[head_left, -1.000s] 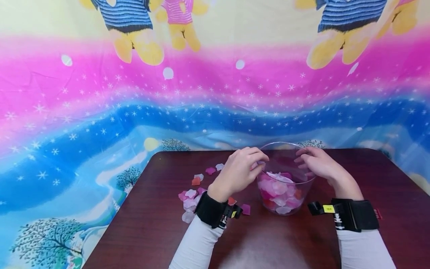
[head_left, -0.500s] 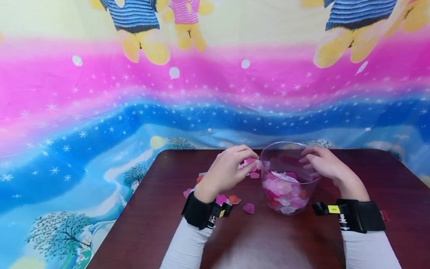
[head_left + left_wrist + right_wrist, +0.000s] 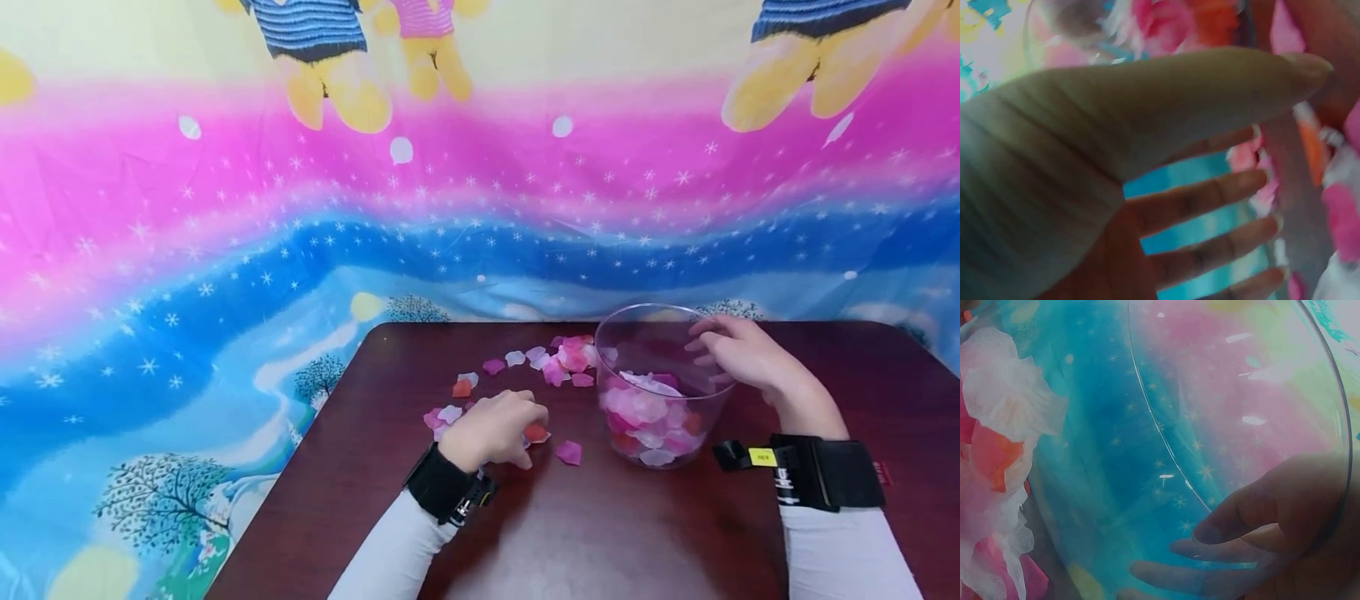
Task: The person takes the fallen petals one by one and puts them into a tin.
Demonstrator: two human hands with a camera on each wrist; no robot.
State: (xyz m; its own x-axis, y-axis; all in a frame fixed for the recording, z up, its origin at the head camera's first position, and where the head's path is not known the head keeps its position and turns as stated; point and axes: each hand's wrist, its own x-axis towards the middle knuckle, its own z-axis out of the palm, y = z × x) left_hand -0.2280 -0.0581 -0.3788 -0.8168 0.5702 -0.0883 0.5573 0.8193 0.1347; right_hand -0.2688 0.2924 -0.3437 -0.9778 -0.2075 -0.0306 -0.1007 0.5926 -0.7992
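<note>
In the head view my left hand (image 3: 498,429) is low over loose petals at the table's left, thumb and fingers apart. In the left wrist view its long fingers (image 3: 1210,194) are spread, with nothing between them and the thumb. My right hand (image 3: 757,362) is at the right side of a clear plastic bucket (image 3: 663,417), fingers extended at its rim. The right wrist view shows the right thumb (image 3: 1235,515) and fingers straight or slightly bent against the clear wall. Pink, white and red artificial petals (image 3: 637,408) fill the bucket's lower part.
More petals (image 3: 570,358) lie in a heap left of the bucket, near the table's back. A lone magenta petal (image 3: 569,452) lies in front of the bucket. The dark wooden table (image 3: 622,533) meets a printed cloth backdrop (image 3: 480,208) at its far edge.
My left hand has left the bucket's rim and moved left and down to the petals on the table. The right hand has stayed beside the bucket. The head view has shifted slightly.
</note>
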